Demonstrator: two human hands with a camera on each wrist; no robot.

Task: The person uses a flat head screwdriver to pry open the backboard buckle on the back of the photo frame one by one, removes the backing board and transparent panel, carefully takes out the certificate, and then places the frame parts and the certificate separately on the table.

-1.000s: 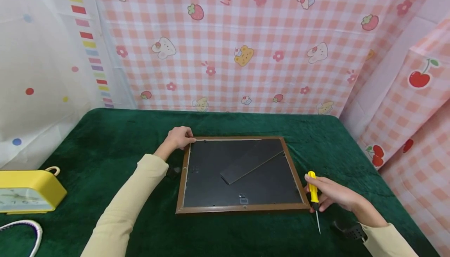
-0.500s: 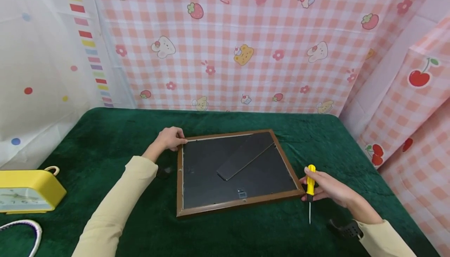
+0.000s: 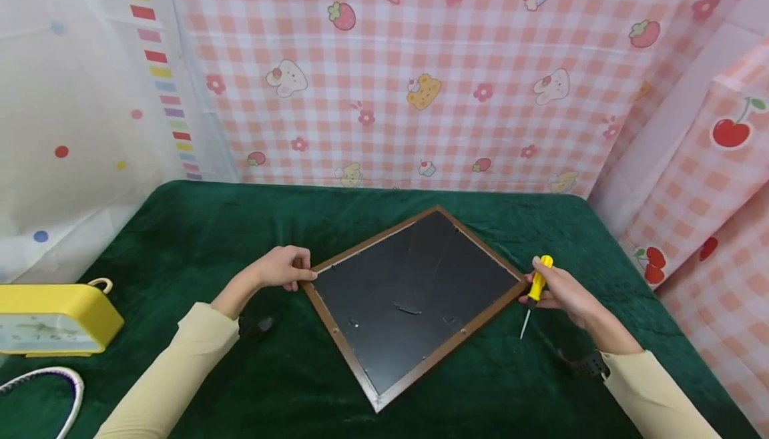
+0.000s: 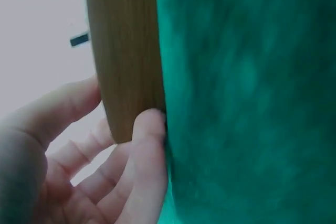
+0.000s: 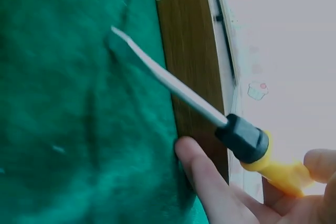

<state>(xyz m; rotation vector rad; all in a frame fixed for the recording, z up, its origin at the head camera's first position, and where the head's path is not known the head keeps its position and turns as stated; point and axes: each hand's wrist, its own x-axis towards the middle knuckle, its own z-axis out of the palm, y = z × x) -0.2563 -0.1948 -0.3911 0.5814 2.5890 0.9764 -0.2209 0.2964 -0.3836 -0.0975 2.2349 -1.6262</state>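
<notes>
A picture frame (image 3: 420,279) with a brown wooden rim and black backing lies back side up, turned cornerwise to the table. My left hand (image 3: 284,267) pinches its left corner, thumb on top; in the left wrist view the fingers (image 4: 149,156) reach round the wooden rim (image 4: 126,51). At the opposite corner, my right hand (image 3: 563,292) holds a yellow-handled screwdriver (image 3: 541,280), its shaft pointing down. A finger of that hand touches the rim in the right wrist view, where the screwdriver's metal shaft (image 5: 173,82) crosses over the wood.
Dark green cloth (image 3: 198,239) covers the table. On the left stand a yellow clock (image 3: 90,319) and, nearer, a white curved band (image 3: 77,385). A pink checked curtain (image 3: 384,92) hangs behind the table and along its right side.
The picture frame has turned counter-clockwise between my hands, from nearly square to cornerwise. My left hand has moved down and left; my right hand has moved up with the screwdriver.
</notes>
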